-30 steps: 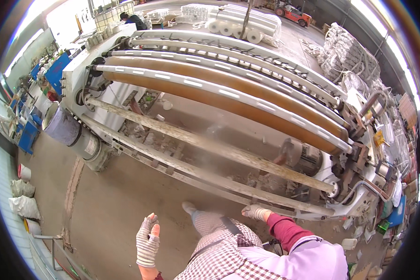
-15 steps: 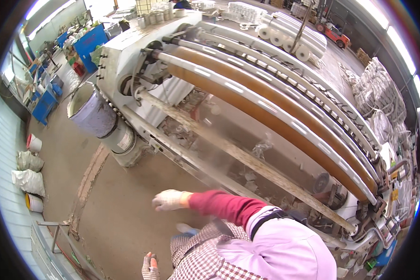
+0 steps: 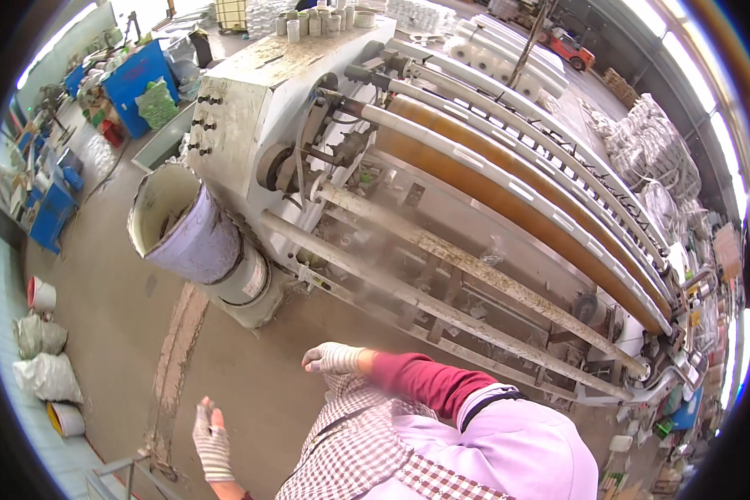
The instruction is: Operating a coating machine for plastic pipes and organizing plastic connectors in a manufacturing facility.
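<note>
My left hand (image 3: 213, 443), in a striped knit work glove with bare fingertips, is raised over the floor at the lower left. Its fingers point up and are apart, with nothing in them. My right hand (image 3: 337, 358) wears a similar pale glove below a dark red sleeve (image 3: 421, 381). It hangs in front of my checkered apron (image 3: 350, 442), fingers loosely bent and no object visible in it. Neither hand touches the large roller machine (image 3: 475, 267), whose nearest long bar (image 3: 408, 296) lies beyond my right arm.
A tall whitish bucket (image 3: 196, 237) stands on another container beside the machine's white end housing (image 3: 233, 108). Several cans (image 3: 325, 23) stand on that housing. White sacks (image 3: 48, 379) and small buckets line the left wall. Plastic-wrapped rolls (image 3: 508, 62) and an orange forklift (image 3: 568, 50) are farther back.
My view has shifted, bringing the bucket and the machine's end closer. My left hand has risen farther into view, to the left. My right hand has moved slightly right, nearer my apron.
</note>
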Tool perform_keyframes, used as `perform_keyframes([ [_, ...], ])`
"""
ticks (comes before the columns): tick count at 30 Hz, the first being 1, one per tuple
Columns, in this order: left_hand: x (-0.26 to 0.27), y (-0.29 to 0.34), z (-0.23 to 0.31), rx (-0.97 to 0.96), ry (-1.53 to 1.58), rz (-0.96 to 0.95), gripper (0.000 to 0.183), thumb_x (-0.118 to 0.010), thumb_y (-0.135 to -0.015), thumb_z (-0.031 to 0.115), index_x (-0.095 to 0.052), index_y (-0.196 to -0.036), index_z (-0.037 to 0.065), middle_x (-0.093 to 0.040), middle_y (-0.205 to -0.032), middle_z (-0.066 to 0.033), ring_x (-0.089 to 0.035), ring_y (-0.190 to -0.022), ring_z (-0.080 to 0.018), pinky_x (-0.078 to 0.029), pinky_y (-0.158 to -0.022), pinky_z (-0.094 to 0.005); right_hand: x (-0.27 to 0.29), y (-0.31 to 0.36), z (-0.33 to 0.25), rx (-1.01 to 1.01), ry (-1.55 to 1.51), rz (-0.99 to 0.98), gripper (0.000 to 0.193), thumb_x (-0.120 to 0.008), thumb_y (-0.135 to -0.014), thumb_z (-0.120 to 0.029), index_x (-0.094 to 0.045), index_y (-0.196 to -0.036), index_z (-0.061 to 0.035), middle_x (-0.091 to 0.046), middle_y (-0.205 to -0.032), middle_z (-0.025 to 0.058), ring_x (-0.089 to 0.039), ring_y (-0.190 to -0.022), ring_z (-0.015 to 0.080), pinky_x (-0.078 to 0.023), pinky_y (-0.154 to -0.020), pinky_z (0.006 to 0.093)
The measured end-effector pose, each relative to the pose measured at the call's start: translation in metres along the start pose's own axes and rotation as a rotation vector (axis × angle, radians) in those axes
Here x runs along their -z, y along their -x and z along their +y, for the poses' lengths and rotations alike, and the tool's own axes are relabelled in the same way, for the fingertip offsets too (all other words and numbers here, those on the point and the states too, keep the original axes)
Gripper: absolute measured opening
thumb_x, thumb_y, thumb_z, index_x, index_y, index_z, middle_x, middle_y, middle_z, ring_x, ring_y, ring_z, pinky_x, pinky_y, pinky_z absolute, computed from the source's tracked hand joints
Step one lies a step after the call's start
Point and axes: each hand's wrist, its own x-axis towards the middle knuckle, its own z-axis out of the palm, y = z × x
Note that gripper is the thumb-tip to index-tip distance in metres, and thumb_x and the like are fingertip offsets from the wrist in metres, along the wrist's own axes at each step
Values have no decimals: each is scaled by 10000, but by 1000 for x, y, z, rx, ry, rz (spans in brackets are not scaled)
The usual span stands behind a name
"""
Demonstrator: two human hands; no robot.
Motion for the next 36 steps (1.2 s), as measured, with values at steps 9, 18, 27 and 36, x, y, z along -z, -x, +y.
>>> perform_keyframes([
  [9,22,-223,85,-349,-195,65,445,-606,-862,73,-484,-1282,-10,-528,-1278,-190,-501,-1201,-278,-383,-1008,-350,69,-162,-111,26,5,3,302,-585,-881,-259,-635,-1082,-40,-670,-957,111,-614,-892,185,-473,-818,313],
  [18,85,-439,64,-394,-235,210,543,-615,-874,201,-409,-1342,18,-486,-1298,-218,-459,-1227,-354,-379,-1015,-376,139,-316,-261,134,-33,14,280,-607,-879,-264,-670,-994,-16,-677,-883,73,-620,-809,132,-493,-750,259],
  [27,46,-546,57,-501,-305,89,586,-551,-812,2,-373,-1368,54,-403,-1341,-217,-435,-1220,-384,-385,-1021,-408,163,-543,-198,-364,991,-16,957,-737,-516,-545,-425,-1356,-209,-349,-1444,110,-246,-1354,362,-318,-1050,489],
  [36,58,-543,62,-382,-224,-126,580,-500,-805,-41,-377,-1365,44,-315,-1395,-247,-345,-1278,-423,-328,-1050,-445,147,-579,-225,-621,519,-102,500,-684,-690,-422,-628,-1071,-103,-616,-1023,152,-562,-1036,344,-411,-929,426],
])
